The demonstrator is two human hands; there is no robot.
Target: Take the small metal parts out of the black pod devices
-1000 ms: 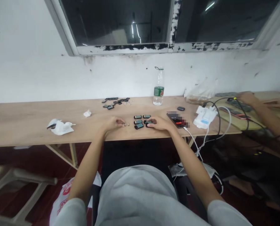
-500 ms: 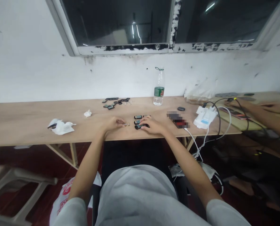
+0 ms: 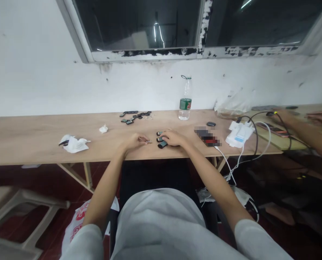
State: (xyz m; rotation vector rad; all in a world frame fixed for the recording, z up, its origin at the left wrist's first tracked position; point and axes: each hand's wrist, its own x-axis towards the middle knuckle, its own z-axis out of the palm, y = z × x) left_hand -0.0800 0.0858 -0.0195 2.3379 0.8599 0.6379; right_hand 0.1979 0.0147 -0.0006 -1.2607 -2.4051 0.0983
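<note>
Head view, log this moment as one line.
left hand: at small pieces | right hand: over dark green-faced parts | bottle: upright | phone: cable attached

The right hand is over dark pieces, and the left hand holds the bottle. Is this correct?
Not quite: in the head view, the left hand is at small parts; the bottle stands apart. The right hand is over dark pieces.

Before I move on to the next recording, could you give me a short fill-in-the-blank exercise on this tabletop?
1. The right hand partly covers the dark pieces, to the ____ of the left hand.
2. The larger crumpled tissue lies to the ____ of the left hand.
3. The bottle bears a ____ label.
4. The cable at the phone is ____.

Missing words: right; left; green; white.
</note>
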